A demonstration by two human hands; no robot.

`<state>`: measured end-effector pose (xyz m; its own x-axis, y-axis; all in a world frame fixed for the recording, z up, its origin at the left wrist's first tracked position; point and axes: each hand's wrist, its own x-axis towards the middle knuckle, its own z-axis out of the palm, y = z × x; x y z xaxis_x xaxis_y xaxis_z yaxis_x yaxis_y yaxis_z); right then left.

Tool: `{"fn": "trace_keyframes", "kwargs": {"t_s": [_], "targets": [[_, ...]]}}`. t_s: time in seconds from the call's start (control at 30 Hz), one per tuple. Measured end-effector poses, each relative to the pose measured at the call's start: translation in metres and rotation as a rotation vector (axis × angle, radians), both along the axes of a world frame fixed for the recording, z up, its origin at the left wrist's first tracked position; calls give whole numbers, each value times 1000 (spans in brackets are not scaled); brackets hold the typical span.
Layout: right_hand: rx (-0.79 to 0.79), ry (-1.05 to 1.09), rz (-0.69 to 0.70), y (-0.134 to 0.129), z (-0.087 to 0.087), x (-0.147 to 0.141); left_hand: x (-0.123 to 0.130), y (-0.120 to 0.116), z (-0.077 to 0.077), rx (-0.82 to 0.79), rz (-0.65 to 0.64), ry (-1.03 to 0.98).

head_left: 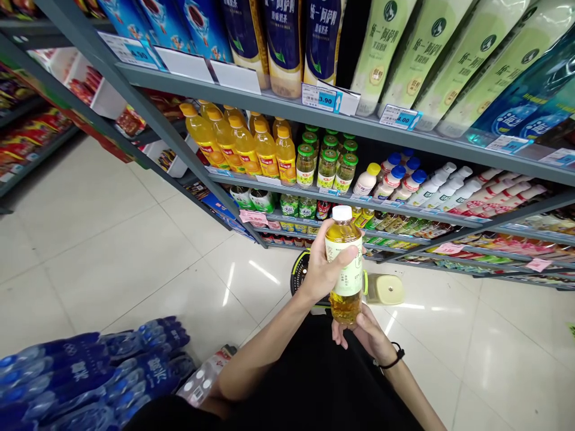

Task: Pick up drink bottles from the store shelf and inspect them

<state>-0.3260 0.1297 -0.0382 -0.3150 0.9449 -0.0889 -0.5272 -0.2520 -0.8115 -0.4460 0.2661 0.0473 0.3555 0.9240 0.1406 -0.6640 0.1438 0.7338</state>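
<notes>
A clear bottle of amber tea [345, 305] with a white cap and a pale green label is held upright in front of my body. My left hand [326, 266] wraps around its upper half, the thumb lying across the label. At the base, my right hand [366, 332] supports the bottle with its thumb against the lower side; some of those fingers are hidden beneath it. A black band circles my right wrist.
Shelves [269, 105] ahead hold orange drinks [242, 146], green-capped jars [327, 167] and large bottles [386, 54]. Behind my hands, a black basket [299, 272] and a pale yellow container [387, 290] sit on the tiled floor. Blue-wrapped bottle packs [90, 377] lie at lower left.
</notes>
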Motion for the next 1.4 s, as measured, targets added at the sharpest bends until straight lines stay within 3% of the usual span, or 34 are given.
{"fn": "trace_keyframes", "kwargs": {"t_s": [0.7,1.1,1.27,1.4], "targets": [[-19,-26,-79,-5,0,0,8,-3,-9,-58,-20,-61],[26,-122,-151,-8,5,-9,-1,-5,-8,-70,-36,-77],[2,-232,-254,-12,2,-15,-4,-3,-14,-79,-40,-60],[-51,-407,-450,-14,-2,-18,-4,0,-16,-102,-35,-69]]}}
